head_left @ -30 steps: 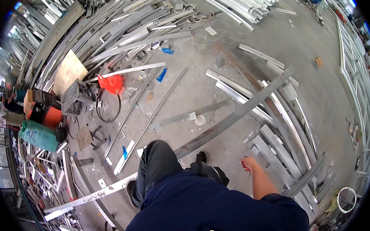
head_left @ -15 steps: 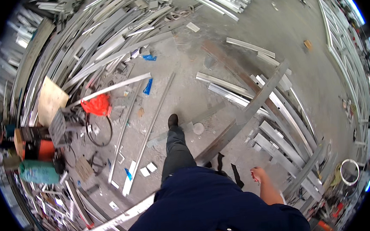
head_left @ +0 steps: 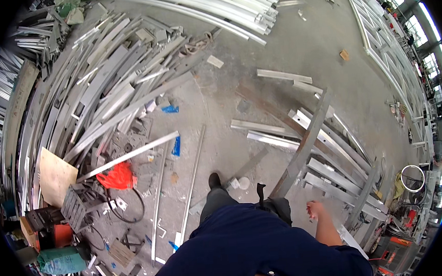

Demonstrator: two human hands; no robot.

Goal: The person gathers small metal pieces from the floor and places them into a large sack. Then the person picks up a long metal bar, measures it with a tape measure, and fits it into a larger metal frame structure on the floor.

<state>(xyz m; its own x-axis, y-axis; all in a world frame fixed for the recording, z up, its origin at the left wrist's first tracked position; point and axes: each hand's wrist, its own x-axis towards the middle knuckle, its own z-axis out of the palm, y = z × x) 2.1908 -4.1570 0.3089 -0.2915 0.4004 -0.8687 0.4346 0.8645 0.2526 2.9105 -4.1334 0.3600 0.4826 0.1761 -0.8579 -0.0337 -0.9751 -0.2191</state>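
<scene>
My right hand (head_left: 314, 210) hangs at my right side with its fingers curled closed. A small reddish thing shows at the fingers, too small to name. Nearest to that hand is a group of metal profiles (head_left: 331, 175) lying on the floor, and the hand is apart from them. A long grey metal bar (head_left: 310, 134) lies slanting across brown and silver lengths ahead on the right. My left hand is out of view, hidden beyond my dark blue top. One dark shoe (head_left: 214, 180) stands on the concrete floor.
A large heap of metal strips (head_left: 108, 69) spreads over the left. Thin bars (head_left: 193, 176), a red plastic bag (head_left: 117, 177) and a plywood sheet (head_left: 57, 175) lie nearer. Bundled silver tubes (head_left: 222, 4) lie far ahead. A white ring (head_left: 413, 178) and a welded frame (head_left: 379, 60) are right.
The view has tilted up and shifted, so the floor items sit lower and more of the far tubes and windows show. My right hand stays closed at my side; the red thing shows less.
</scene>
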